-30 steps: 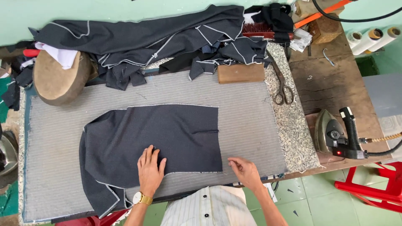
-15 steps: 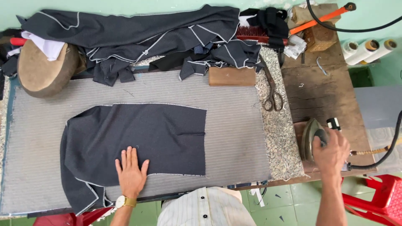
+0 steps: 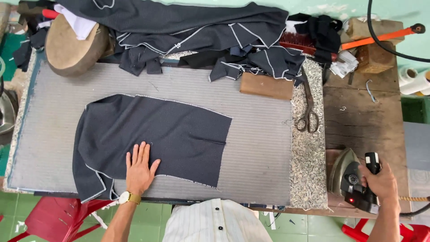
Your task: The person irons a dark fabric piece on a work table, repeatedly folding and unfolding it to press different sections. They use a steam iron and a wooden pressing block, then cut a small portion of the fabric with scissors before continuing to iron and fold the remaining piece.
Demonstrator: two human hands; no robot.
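Head view: dark cut panel lying flat on the grey striped pad, one small crease near its right edge. Left hand spread wide, palm down on the panel's lower edge, fingers flat, holding nothing. Right hand well to the right of the panel, closed around the black handle of the iron, which sits on its rest with a red light showing.

For a clean pass, probably best: pin the panel with the flat palm, lift the iron clear of its rest, mind the cord trailing right, bring the soleplate down on the creased end of the panel, well away from the pinning fingers. Smooth toward the panel's curved left end, not across the raw edge.

Beyond the panel's top edge: a wooden block, a heap of dark cloth pieces with pale stitched hems, a round padded cushion up left. Right of the panel: scissors on a speckled strip, then a bare wooden table with white thread spools. Below the panel: green floor tiles and a red stool.
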